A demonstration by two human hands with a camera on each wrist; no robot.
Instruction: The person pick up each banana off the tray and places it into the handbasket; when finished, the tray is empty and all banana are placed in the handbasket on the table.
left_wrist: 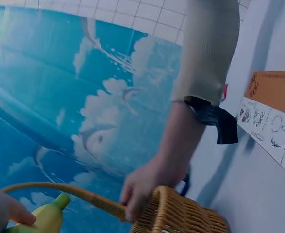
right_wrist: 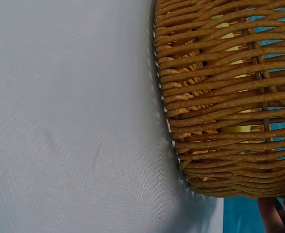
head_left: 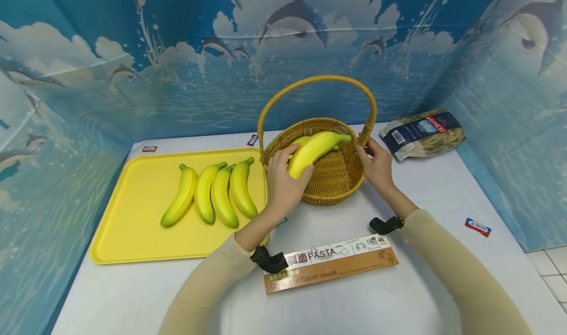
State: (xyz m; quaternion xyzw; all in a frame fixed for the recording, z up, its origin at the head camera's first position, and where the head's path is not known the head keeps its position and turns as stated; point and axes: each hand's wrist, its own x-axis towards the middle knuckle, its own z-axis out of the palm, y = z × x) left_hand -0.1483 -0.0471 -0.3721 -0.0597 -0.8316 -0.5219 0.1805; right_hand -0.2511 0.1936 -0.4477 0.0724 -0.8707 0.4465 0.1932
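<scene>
The banana [head_left: 312, 150] lies across the rim of the wicker basket [head_left: 330, 185], stalk end toward the far side, with the left hand [head_left: 283, 177] curled round its lower end. It looks light, smooth-skinned and firm, possibly a plastic model, so a wrap round the thick middle should hold best. The right hand [head_left: 376, 165] grips the basket's rim by the handle base. Four more bananas [head_left: 212, 192] lie on the yellow tray [head_left: 133, 227] on the desk [head_left: 398, 295].

- Basket [head_left: 330, 177]: woven wicker, rough and ribbed, honey-brown.
- Banana [head_left: 312, 150] over the basket: smooth, slightly glossy.
- Tray [head_left: 133, 212] left of the basket: smooth matt yellow plastic.
- Table [head_left: 421, 286]: finely textured white cloth-like surface.
</scene>
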